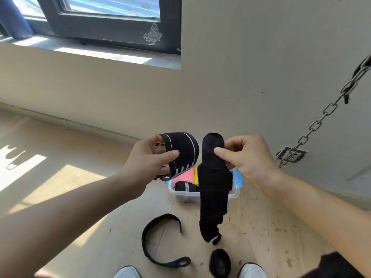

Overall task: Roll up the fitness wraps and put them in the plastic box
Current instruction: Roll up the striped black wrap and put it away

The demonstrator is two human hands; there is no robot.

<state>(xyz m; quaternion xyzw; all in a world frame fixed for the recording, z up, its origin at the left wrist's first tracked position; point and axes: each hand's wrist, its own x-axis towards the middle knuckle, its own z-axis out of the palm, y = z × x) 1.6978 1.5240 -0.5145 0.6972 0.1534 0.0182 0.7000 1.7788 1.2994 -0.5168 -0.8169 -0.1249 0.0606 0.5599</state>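
A long black fitness wrap (213, 189) with white stripes is held up in front of me above a clear plastic box (186, 195). My left hand (149, 161) pinches its striped end, curled into a loop. My right hand (247, 155) pinches the other part, which folds over and hangs down past the box. The box stands on the floor near the wall and holds a rolled black striped wrap (185, 186) plus pink and yellow items. Another black wrap (158, 239) lies uncurled on the floor, and a rolled black one (219, 262) sits between my shoes.
A metal chain (321, 119) slants down the wall at right to a floor anchor (291, 154). A dark-framed window (104, 21) is at upper left. Sun patches fall on the wooden floor at left. My white shoes (251, 270) show at the bottom edge.
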